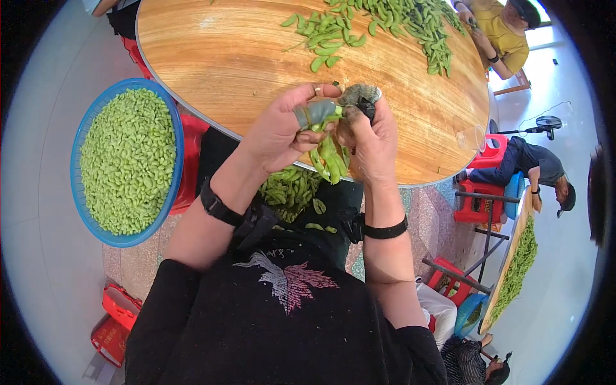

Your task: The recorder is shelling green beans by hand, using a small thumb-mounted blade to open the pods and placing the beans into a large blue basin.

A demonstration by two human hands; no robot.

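Observation:
My left hand [274, 131] and my right hand [375, 144] meet over the near edge of the round wooden table. A grey-green finger cover [316, 114] is on one left digit, and a worn grey and black covering [360, 97] wraps the right fingertips. Both hands are closed on green soybean pods [330, 160], which hang below the fingers. A bright green bit shows at the left fingertips, beside the right thumb. The fingers partly hide how each pod is gripped. More pods [290, 189] lie below my hands, at my lap.
A blue basket [78, 186] full of shelled beans stands left on a red stool [191, 160]. Loose pods [398, 19] heap across the wooden table [224, 61]. A clear cup [471, 138] is at its right edge. People sit at this table and another pod-covered one [491, 308].

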